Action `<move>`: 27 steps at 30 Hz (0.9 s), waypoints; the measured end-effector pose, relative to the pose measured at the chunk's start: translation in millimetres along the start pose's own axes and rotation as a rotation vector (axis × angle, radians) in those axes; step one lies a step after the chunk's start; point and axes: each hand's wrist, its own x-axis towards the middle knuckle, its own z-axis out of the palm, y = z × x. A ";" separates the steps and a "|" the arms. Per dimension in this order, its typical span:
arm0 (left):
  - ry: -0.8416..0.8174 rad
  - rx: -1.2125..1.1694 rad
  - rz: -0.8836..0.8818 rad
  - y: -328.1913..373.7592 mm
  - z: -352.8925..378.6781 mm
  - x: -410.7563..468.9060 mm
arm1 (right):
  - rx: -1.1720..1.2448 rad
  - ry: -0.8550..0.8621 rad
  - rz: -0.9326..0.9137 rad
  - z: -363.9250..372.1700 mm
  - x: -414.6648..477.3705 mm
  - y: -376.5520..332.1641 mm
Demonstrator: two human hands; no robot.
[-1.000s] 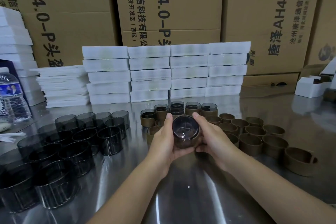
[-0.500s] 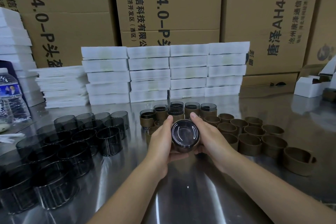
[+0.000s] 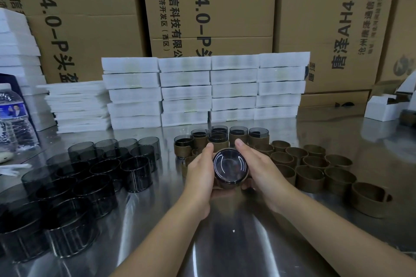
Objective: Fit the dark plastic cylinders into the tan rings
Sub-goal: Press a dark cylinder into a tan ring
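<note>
Stainless steel table (image 3: 225, 254), glare streaks near centre. Far side walled off by tall cardboard cartons (image 3: 85, 29) printed "AH4.0-P". Stacks of flat white boxes (image 3: 186, 92) in front of them, more at far left. Water bottle (image 3: 13, 117) at left edge, small open white box (image 3: 380, 109) far right.

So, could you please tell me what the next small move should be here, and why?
Probably set it down with the finished pieces just behind: the left hand and right hand grip a dark cylinder that already looks seated inside its tan ring.
</note>
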 end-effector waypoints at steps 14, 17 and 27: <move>0.054 -0.027 0.056 3.6 3.1 -7.4 | 0.025 -0.014 0.072 -2.3 3.2 -1.0; 0.061 -0.031 0.042 3.5 2.5 -6.7 | 0.016 -0.016 0.093 -3.7 3.6 -0.3; 0.039 -0.030 0.022 0.9 -0.3 -3.1 | 0.024 -0.031 0.096 -3.9 4.6 -1.3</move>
